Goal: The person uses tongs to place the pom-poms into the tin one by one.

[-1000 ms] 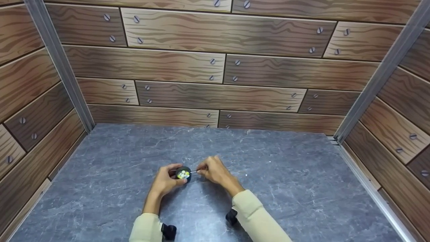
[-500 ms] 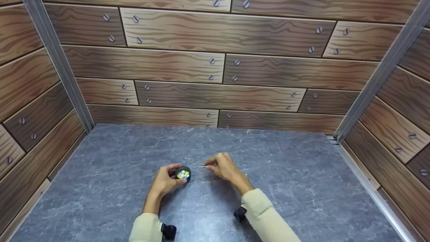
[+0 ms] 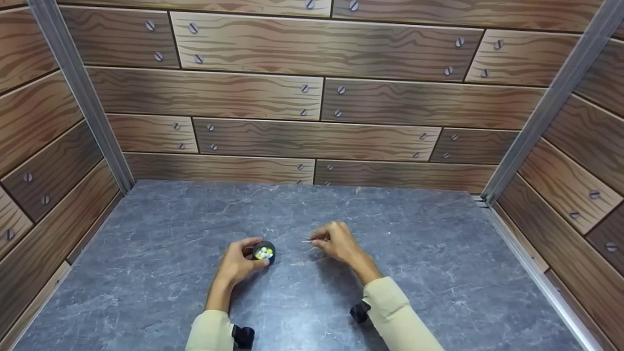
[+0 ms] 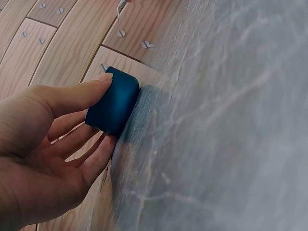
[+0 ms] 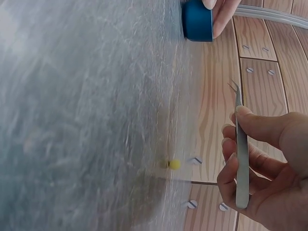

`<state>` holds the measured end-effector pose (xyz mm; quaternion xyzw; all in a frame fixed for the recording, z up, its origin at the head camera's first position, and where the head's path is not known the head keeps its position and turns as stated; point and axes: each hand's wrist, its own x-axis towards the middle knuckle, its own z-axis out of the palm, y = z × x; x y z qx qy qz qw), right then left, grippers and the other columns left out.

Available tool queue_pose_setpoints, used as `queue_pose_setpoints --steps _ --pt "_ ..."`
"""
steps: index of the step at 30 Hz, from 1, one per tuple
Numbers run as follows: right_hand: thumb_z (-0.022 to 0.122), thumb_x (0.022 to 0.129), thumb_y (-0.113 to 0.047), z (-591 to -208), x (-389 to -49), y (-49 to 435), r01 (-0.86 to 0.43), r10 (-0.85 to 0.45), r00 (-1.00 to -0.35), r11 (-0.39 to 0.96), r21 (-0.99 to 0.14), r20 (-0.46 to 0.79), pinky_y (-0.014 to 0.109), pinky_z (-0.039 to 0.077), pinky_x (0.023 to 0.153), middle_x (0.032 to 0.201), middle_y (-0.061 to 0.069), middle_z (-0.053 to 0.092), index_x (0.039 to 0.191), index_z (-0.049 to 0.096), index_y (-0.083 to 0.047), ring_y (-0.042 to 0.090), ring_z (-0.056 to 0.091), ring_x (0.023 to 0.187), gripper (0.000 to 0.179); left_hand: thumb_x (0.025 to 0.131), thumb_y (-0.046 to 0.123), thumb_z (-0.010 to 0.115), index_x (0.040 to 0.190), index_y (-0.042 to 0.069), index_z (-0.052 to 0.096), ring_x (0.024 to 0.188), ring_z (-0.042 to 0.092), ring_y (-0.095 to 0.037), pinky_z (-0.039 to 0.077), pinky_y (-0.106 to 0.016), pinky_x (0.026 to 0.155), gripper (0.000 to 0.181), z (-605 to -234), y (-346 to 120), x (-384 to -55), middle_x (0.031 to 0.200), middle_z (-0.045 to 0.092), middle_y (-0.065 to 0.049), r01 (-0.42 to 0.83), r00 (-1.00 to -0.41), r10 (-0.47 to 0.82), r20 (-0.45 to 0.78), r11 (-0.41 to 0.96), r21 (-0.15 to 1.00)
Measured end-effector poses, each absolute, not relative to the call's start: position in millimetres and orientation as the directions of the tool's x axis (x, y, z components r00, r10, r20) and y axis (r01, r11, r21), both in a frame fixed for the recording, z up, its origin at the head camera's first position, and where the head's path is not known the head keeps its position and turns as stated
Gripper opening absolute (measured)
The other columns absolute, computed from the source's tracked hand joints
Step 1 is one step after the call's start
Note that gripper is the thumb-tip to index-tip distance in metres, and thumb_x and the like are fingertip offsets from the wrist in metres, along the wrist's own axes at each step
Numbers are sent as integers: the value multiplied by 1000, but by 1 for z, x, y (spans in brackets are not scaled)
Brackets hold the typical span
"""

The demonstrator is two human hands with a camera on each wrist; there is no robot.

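Observation:
My left hand [image 3: 238, 264] grips a small round cup [image 4: 115, 103], dark blue outside, standing upright on the table, with the thumb on its near side and fingers behind. Several white and yellow beads [image 3: 264, 253] lie in the cup. To the right of the cup, my right hand [image 3: 342, 247] pinches silver tweezers [image 5: 242, 159] between thumb and fingers. Their bent, fine tips point toward the cup, slightly apart, with nothing seen between them. A yellow bead [image 5: 174, 164] lies on the table near the right hand in the right wrist view.
The grey marbled tabletop [image 3: 161, 292] is bounded by wood-patterned walls [image 3: 253, 136] at the back and both sides. Metal posts [image 3: 551, 102] stand at the back corners. A tiny pale speck [image 3: 388, 232] lies on the table to the right.
My right hand has moved right, drawing the tweezers away from the cup's rim. The left hand and the cup have stayed in place.

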<state>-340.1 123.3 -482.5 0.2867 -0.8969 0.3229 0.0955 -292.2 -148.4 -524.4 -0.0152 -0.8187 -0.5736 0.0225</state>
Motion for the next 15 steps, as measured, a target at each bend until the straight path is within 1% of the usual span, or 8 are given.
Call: queue_pose_setpoints --steps 7,15 --pt "79 85 -2 -485 -339 124 -579 -447 -816 626 -523 367 19 52 62 85 12 80 92 83 -2 17 70 70 7 78 -5 85 134 -4 64 122 66 -42 58 -48 101 59 -525 -149 -292 134 66 -28 60 -998 3 62 339 939" --pt "78 86 -2 -487 -342 132 -565 -447 -825 618 -547 347 18 51 60 85 13 80 94 82 0 11 65 68 9 79 -4 84 134 -4 64 123 66 -43 57 -48 102 59 -525 -150 -293 134 65 -28 62 -998 6 64 346 936"
